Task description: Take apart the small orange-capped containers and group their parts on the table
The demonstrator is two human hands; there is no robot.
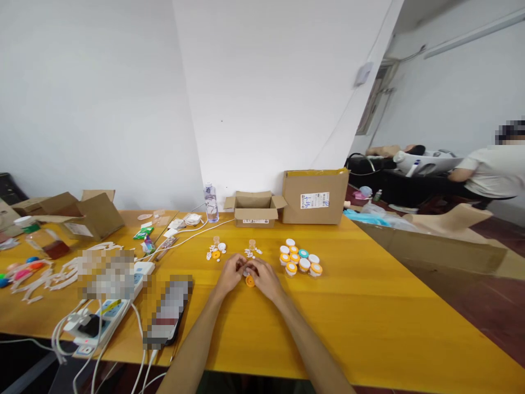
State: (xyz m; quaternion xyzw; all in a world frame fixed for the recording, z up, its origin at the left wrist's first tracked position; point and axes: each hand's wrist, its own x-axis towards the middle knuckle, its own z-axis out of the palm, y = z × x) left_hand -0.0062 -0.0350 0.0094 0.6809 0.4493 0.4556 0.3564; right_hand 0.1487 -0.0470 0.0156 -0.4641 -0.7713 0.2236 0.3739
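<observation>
My left hand (231,274) and my right hand (266,279) meet over the table, their fingertips bent inward and close together. Something small and whitish shows between them, too small to name. Just below the fingertips is an orange round cap (250,281). Beyond my hands stands a small clear cup (252,244) with small white pieces (249,253) around it. To the left lie another orange cap (215,255), a white round part (222,247) and more small white pieces. A cluster of small round jars (294,257) with white, orange and teal tops sits right of my right hand.
A small open carton (255,208) and a larger closed box (315,197) stand at the back, beside a water bottle (211,202). Leftward are a phone (170,312), a power strip (118,306) with cables and an open box (92,213). A person (492,169) sits far right.
</observation>
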